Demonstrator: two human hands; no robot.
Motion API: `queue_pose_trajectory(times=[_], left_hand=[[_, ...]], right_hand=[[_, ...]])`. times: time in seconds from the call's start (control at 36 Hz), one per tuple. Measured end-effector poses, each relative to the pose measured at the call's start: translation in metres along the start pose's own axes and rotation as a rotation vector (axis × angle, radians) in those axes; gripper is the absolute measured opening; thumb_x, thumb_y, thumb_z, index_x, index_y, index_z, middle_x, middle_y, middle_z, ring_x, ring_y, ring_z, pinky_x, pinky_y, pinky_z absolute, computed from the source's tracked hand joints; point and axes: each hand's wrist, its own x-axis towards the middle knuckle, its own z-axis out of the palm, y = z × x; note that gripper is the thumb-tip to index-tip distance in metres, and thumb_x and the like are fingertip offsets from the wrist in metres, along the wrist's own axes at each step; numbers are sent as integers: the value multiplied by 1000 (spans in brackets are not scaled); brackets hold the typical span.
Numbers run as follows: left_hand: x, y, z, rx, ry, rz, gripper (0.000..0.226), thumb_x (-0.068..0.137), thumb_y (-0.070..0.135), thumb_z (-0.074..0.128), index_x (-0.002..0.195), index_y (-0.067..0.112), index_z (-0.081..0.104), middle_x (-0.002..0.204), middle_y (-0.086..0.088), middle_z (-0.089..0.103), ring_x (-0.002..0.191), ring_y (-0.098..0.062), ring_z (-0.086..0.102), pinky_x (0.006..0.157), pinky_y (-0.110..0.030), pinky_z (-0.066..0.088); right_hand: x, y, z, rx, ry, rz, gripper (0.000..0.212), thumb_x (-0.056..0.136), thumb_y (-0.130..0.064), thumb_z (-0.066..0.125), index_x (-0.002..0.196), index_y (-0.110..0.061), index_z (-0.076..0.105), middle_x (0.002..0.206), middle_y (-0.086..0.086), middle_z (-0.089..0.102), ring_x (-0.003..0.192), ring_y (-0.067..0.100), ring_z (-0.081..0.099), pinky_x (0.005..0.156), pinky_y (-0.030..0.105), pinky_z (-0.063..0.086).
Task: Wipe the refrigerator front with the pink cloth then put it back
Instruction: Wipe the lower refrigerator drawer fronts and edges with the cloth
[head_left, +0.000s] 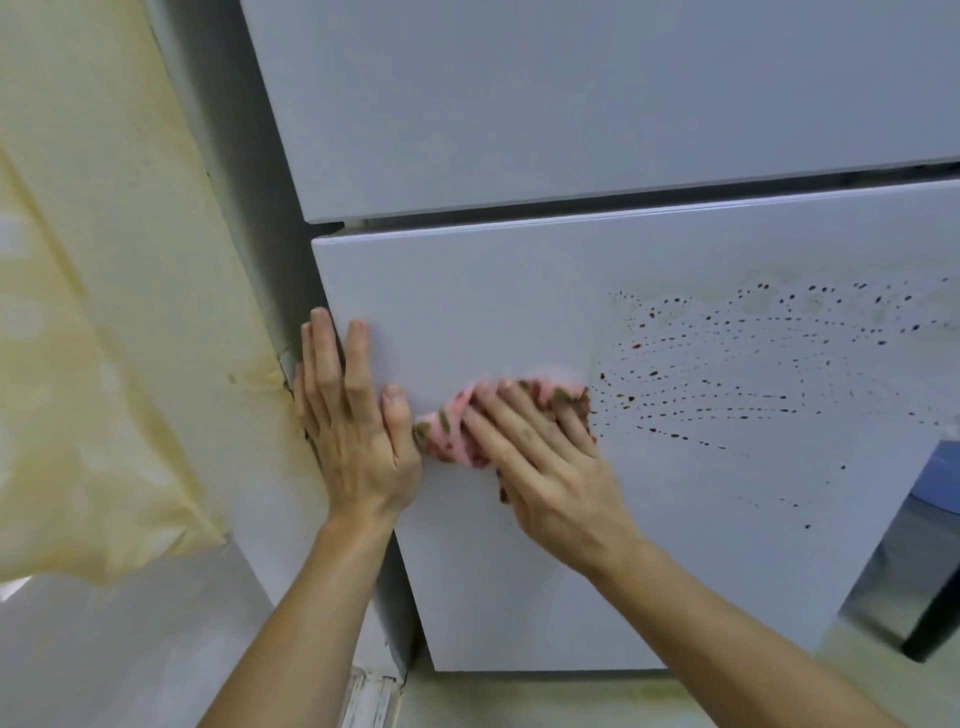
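The white refrigerator fills the view, its lower door (493, 291) below the upper door (571, 104). Brown specks and streaks (753, 364) cover the right half of the lower door. The pink cloth (457, 431), smeared with brown, is bunched against the lower door. My right hand (545, 457) presses it flat with fingers spread over it. My left hand (353, 415) rests with straight fingers against the left edge of the lower door, its thumb next to the cloth.
A yellowish sheet (93, 312) hangs over the wall at the left, close to the refrigerator's side. A dark appliance (924, 561) stands at the right beside the lower door. The floor (779, 696) shows below the door.
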Motion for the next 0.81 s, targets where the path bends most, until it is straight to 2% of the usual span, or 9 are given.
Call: queue_pose_trajectory(times=[0.11, 0.22, 0.33, 0.39, 0.47, 0.53, 0.58, 0.69, 0.81], left_hand=[[1, 3, -3, 22, -6, 0, 56, 106, 20, 35, 160, 10, 26, 168, -23, 20, 158, -37, 20, 123, -63, 23], [6, 7, -4, 25, -2, 9, 60, 102, 16, 40, 159, 10, 25, 167, -23, 22, 158, -38, 21, 124, -62, 23], [12, 8, -8, 10, -7, 41, 64, 97, 11, 43, 159, 10, 27, 167, -22, 23, 157, -39, 22, 124, -60, 22], [13, 8, -8, -1, -9, 47, 61, 98, 12, 40, 158, 9, 29, 167, -22, 25, 158, -38, 21, 126, -57, 20], [10, 9, -7, -12, -17, 35, 59, 100, 15, 36, 159, 9, 30, 168, -22, 25, 159, -32, 18, 127, -54, 19], [10, 11, -4, -14, -3, 21, 61, 98, 12, 37, 159, 10, 29, 168, -21, 24, 160, -30, 18, 126, -59, 21], [10, 14, -2, -15, 9, 12, 61, 97, 11, 38, 158, 9, 31, 168, -19, 22, 159, -33, 19, 123, -63, 23], [10, 15, -1, 8, 30, 10, 64, 93, 7, 43, 157, 7, 32, 168, -19, 23, 159, -35, 20, 122, -65, 23], [10, 17, -1, 26, 52, 7, 67, 90, 5, 45, 156, 7, 33, 167, -22, 26, 158, -35, 21, 122, -64, 23]], right_hand=[[67, 2, -17, 0, 213, 239, 64, 98, 1, 61, 158, -10, 42, 168, 11, 31, 159, 26, 25, 131, 43, 10], [105, -8, -25, 77, 294, 376, 59, 99, 1, 52, 157, -6, 44, 167, 17, 35, 158, 33, 26, 131, 49, 11], [78, -9, -12, 69, 240, 273, 55, 105, -9, 53, 158, -12, 42, 168, 11, 29, 160, 24, 18, 130, 49, 11], [45, -10, -2, 79, 165, 195, 60, 101, -10, 58, 159, -15, 40, 169, 7, 26, 161, 20, 15, 131, 45, 9], [-29, -10, 9, 76, -62, 38, 77, 90, -10, 67, 161, -17, 38, 171, 2, 24, 161, 18, 20, 130, 38, 8], [-71, -4, 10, 31, -226, -64, 82, 88, -14, 63, 164, -20, 32, 174, -3, 17, 161, 15, 16, 131, 37, 5], [-88, 4, 8, -4, -307, -126, 78, 91, -18, 55, 164, -22, 28, 175, -4, 14, 162, 13, 12, 132, 37, 3], [-70, 8, -1, 12, -288, -110, 75, 93, -12, 53, 164, -19, 28, 172, -2, 20, 162, 15, 14, 132, 38, 4], [-19, 13, -13, 46, -56, 82, 75, 90, -2, 58, 161, -13, 35, 171, 2, 23, 161, 16, 15, 131, 37, 6]])
